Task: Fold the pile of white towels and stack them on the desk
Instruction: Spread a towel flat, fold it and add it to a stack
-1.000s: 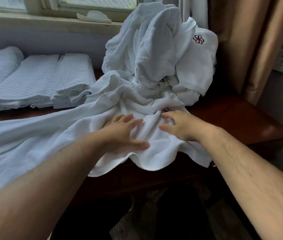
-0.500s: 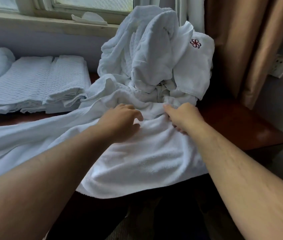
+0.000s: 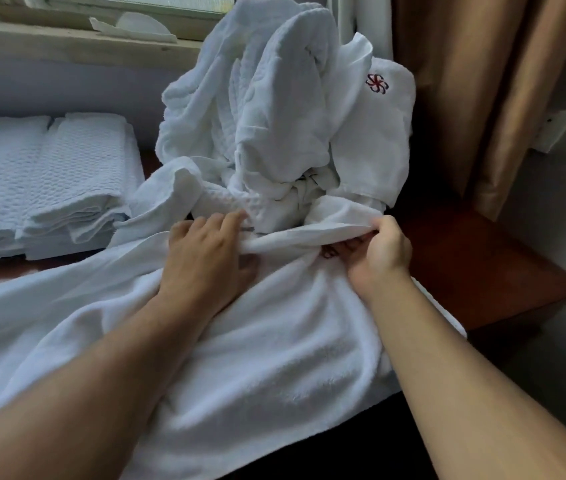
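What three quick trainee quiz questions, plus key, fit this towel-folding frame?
1. True or false: the right hand grips the gathered edge of the spread towel.
2. Where does the folded stack sit, seen against the unfolded pile? A) to its left B) to its right C) on top of it
3. Fill in: the emblem stitched on the pile is ___ in colour.
Key: 1 true; 2 A; 3 red.
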The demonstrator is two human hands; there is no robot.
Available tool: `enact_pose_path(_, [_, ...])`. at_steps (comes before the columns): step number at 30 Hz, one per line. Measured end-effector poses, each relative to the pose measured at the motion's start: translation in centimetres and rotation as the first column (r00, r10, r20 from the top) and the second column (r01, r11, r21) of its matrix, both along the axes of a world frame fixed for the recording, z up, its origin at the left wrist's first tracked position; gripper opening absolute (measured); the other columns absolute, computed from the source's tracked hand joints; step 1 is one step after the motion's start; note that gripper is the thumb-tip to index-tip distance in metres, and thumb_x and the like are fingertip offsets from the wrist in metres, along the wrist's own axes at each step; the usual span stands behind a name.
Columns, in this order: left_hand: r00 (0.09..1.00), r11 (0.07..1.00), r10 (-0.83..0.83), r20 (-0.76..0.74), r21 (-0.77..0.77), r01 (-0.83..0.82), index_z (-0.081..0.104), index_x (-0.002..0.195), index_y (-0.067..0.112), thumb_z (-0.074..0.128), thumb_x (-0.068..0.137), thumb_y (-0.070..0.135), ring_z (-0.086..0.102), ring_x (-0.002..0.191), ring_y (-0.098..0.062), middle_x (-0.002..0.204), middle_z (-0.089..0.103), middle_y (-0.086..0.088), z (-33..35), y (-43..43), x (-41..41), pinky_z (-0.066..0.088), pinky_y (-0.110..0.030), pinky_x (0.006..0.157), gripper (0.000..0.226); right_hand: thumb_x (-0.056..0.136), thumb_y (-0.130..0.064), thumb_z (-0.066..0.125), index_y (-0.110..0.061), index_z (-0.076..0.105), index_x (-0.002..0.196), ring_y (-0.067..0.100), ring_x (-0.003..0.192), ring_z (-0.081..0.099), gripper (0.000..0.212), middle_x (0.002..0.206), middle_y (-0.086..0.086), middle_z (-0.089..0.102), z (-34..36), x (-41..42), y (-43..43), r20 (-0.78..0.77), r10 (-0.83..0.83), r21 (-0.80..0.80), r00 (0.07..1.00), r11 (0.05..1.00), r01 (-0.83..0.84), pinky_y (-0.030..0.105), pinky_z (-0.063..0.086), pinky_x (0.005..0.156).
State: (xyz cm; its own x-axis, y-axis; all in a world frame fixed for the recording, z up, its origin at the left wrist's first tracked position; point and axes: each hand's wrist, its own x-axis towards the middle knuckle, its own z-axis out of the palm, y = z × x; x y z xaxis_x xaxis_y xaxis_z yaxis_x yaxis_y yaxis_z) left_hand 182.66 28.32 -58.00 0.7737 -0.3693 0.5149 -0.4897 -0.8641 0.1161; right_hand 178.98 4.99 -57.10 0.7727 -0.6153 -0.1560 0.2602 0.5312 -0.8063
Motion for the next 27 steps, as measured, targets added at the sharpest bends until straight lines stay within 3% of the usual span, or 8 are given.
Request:
enact_pose_path(3, [0.979, 0.979, -0.199, 0.043, -0.045, 0.201, 0.073, 0.108, 0.024, 0.072, 0.083, 0.046, 0.063, 0.091, -0.031, 0.099, 0.068, -0.002, 0.5, 0.1, -0.9, 0.045, -0.039, 0.077, 0.033, 0.083, -0.027, 0.068, -0.010, 0.073, 0.086, 0.028, 0.069, 0.070, 0.018, 0.074, 0.009, 0.072, 0.1, 0.7, 0.8, -0.224, 0.061, -0.385, 0.973, 0.911, -0.145, 0.038, 0.055, 0.060])
enact_pose_path(5, [0.954, 0.949, -0.294, 0.066, -0.102, 0.299, 0.074, 0.107, 0.025, 0.073, 0.083, 0.041, 0.066, 0.084, -0.030, 0.096, 0.070, 0.000, 0.8, 0.0, -1.7, 0.050, -0.036, 0.067, 0.028, 0.083, -0.021, 0.068, -0.015, 0.076, 0.081, 0.030, 0.077, 0.070, 0.010, 0.078, 0.007, 0.073, 0.0, 0.7, 1.2, -0.218, 0.060, -0.452, 0.974, 0.878, -0.156, 0.041, 0.055, 0.067])
enact_pose_path(9, [0.943, 0.938, -0.315, 0.112, -0.115, 0.327, 0.075, 0.112, 0.029, 0.079, 0.081, 0.038, 0.069, 0.079, -0.027, 0.095, 0.072, 0.004, 1.0, 0.2, -2.4, 0.051, -0.031, 0.060, 0.033, 0.075, -0.003, 0.058, -0.020, 0.077, 0.093, 0.030, 0.102, 0.072, 0.031, 0.101, 0.009, 0.076, 0.1, -0.3, 0.5, 0.083, -0.065, -0.313, 0.994, 0.946, 0.088, 0.047, 0.059, 0.088])
enact_pose_path(14, [0.971, 0.969, -0.235, 0.046, -0.073, 0.238, 0.065, 0.122, 0.026, 0.075, 0.085, 0.035, 0.070, 0.082, -0.027, 0.098, 0.073, 0.003, 1.0, -0.2, -2.9, 0.046, -0.031, 0.058, 0.039, 0.075, 0.016, 0.044, -0.019, 0.063, 0.127, 0.022, 0.107, 0.067, 0.066, 0.115, 0.008, 0.068, 0.8, -1.5, 0.6, 0.131, -0.132, -0.461, 0.983, 0.869, 0.179, 0.042, 0.056, 0.097])
enact_pose_path(18, [0.987, 0.985, -0.163, 0.012, -0.057, 0.163, 0.071, 0.110, 0.021, 0.052, 0.088, 0.059, 0.063, 0.088, -0.029, 0.095, 0.067, -0.003, 1.0, 0.2, -2.7, 0.047, -0.040, 0.074, 0.047, 0.084, -0.012, 0.064, -0.015, 0.068, 0.114, 0.028, 0.106, 0.071, 0.030, 0.121, 0.013, 0.071, 1.8, -2.0, 0.8, -0.072, -0.047, -0.089, 0.996, 0.995, 0.040, 0.046, 0.058, 0.092])
enact_pose_path(21, [0.979, 0.973, -0.202, 0.002, -0.116, 0.201, 0.065, 0.102, 0.014, 0.034, 0.089, 0.053, 0.061, 0.090, -0.030, 0.094, 0.064, -0.004, 1.3, 0.0, -2.9, 0.042, -0.042, 0.085, 0.052, 0.080, -0.037, 0.084, -0.011, 0.066, 0.111, 0.031, 0.094, 0.075, 0.044, 0.108, 0.013, 0.076, 2.2, -2.3, 0.5, -0.262, 0.102, -0.086, 0.960, 0.988, -0.128, 0.051, 0.060, 0.087])
enact_pose_path(24, [0.975, 0.961, -0.220, -0.031, -0.176, 0.212, 0.057, 0.102, 0.013, 0.047, 0.097, 0.041, 0.062, 0.073, -0.032, 0.080, 0.066, -0.003, 1.5, 0.2, -2.4, 0.036, -0.036, 0.064, 0.029, 0.086, -0.032, 0.081, -0.010, 0.065, 0.116, 0.026, 0.097, 0.074, 0.041, 0.109, 0.009, 0.075, 2.3, -2.8, 0.4, -0.276, 0.041, -0.181, 0.960, 0.979, -0.094, 0.048, 0.060, 0.090])
enact_pose_path(27, [0.976, 0.976, -0.214, -0.031, -0.038, 0.213, 0.057, 0.110, 0.021, 0.073, 0.085, 0.044, 0.062, 0.082, -0.027, 0.094, 0.065, 0.001, 2.3, 1.1, -1.8, 0.036, -0.033, 0.061, 0.038, 0.093, -0.029, 0.071, -0.017, 0.069, 0.108, 0.021, 0.102, 0.072, 0.020, 0.109, 0.004, 0.075, 1.9, -3.3, 0.1, -0.142, -0.129, -0.226, 0.981, 0.969, 0.095, 0.043, 0.058, 0.094])
